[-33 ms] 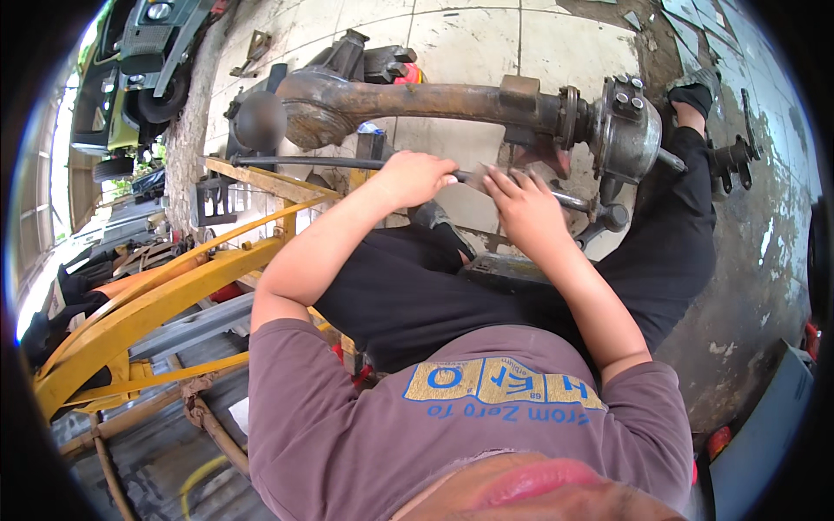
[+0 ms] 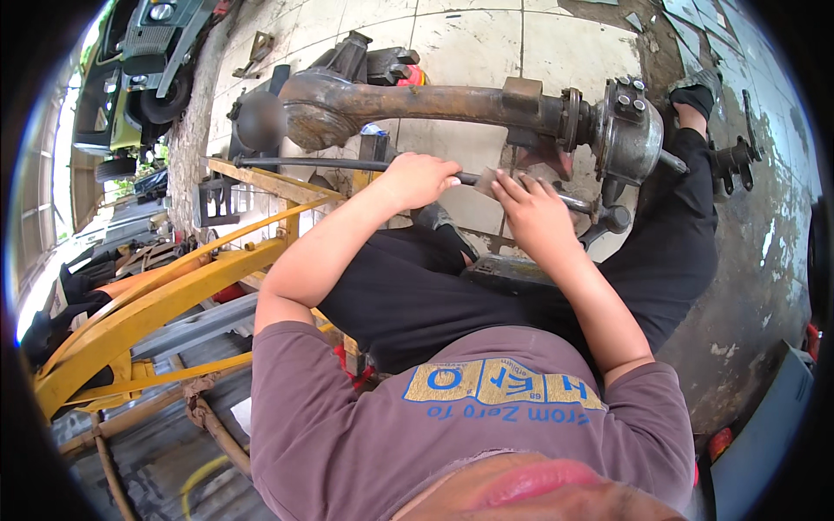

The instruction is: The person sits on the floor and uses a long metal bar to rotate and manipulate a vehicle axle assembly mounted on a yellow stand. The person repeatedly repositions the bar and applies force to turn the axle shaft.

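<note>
A long, dark steering tie rod (image 2: 321, 162) lies across in front of me, below a rusty axle housing (image 2: 417, 102). My left hand (image 2: 420, 181) is closed around the rod near its middle. Just to the right, my right hand (image 2: 534, 211) pinches a small grey-brown piece of sandpaper (image 2: 488, 181) against the rod, fingers lying over the metal. Past that hand the rod looks brighter, and it runs toward a rounded joint (image 2: 615, 218) by the wheel hub (image 2: 627, 132). The underside of the sandpaper is hidden.
Yellow metal frame bars (image 2: 156, 306) stand close on my left. My legs straddle a dark block (image 2: 508, 269) on the tiled floor. A metal bracket (image 2: 737, 163) lies beyond my right leg. A vehicle (image 2: 130, 95) is parked at the far left.
My right hand and the sandpaper have shifted slightly to the right along the rod. My left hand keeps its hold in nearly the same place.
</note>
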The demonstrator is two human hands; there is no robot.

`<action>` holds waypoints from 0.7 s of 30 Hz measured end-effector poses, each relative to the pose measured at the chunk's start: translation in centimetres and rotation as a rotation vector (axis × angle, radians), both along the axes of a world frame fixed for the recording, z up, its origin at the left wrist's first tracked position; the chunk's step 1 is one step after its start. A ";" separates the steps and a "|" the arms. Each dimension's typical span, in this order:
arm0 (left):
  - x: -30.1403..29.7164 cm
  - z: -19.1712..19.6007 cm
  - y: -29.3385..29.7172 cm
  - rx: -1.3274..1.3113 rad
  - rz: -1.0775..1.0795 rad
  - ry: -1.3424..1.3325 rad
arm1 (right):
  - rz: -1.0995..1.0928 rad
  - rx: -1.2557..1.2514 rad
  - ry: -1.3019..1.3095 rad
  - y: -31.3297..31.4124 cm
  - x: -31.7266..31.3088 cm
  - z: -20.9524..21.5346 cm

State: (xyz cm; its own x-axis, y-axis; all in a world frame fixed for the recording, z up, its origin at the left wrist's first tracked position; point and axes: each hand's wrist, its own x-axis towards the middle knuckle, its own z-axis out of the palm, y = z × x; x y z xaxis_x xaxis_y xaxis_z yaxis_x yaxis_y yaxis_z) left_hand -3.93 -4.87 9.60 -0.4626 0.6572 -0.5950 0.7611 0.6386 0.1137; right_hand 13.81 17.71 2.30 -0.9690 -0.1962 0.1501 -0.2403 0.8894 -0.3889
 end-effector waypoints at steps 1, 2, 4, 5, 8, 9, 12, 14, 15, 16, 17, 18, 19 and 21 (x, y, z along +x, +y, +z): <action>0.1 0.1 0.0 -0.001 -0.003 0.006 | 0.038 0.010 0.045 0.9 0.1 0.1; 0.1 0.2 0.0 -0.002 -0.007 0.013 | 0.032 -0.036 0.064 0.4 -0.6 0.1; 0.0 -0.6 -0.6 0.062 -0.008 0.014 | 0.005 -0.102 0.084 -0.5 -1.8 -0.1; 0.0 -0.8 -0.4 0.054 -0.001 0.000 | 0.012 -0.076 0.151 -0.7 -2.3 -0.4; -0.3 0.6 0.0 -0.020 -0.001 0.023 | 0.036 -0.079 0.012 0.2 -1.0 0.8; 0.2 -0.1 0.3 -0.015 -0.022 0.027 | 0.043 -0.039 0.021 1.1 -0.2 0.8; -0.1 -0.6 0.0 0.029 -0.035 0.048 | 0.041 -0.145 0.079 0.1 -2.0 -0.2; -0.1 -0.5 0.0 0.003 0.008 0.006 | 0.050 -0.052 0.094 0.4 -1.6 0.1; -0.1 -0.3 -0.1 0.002 0.001 0.009 | 0.057 -0.044 0.095 0.4 -0.6 0.4; 0.1 -0.4 0.0 0.000 -0.006 0.011 | 0.064 -0.036 0.095 0.2 -0.3 0.6; -0.1 -0.2 -0.1 -0.002 -0.012 0.013 | 0.066 -0.074 0.101 -0.2 -1.0 0.6; -0.2 -0.1 0.1 0.006 -0.022 0.039 | 0.068 -0.098 0.091 -0.1 -1.6 0.6; 0.0 -0.3 0.2 0.023 -0.030 0.051 | 0.069 -0.115 0.065 0.2 -1.6 0.4; -0.3 0.0 -0.4 0.048 0.011 0.028 | 0.036 -0.079 0.154 -1.0 -2.8 0.0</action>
State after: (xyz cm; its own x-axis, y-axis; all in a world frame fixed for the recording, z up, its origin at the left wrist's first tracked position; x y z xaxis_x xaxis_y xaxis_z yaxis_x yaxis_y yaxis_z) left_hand -4.22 -5.27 9.59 -0.4864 0.6792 -0.5496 0.7571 0.6416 0.1229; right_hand 11.01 16.73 2.27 -0.9261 -0.2119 0.3121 -0.3332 0.8474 -0.4134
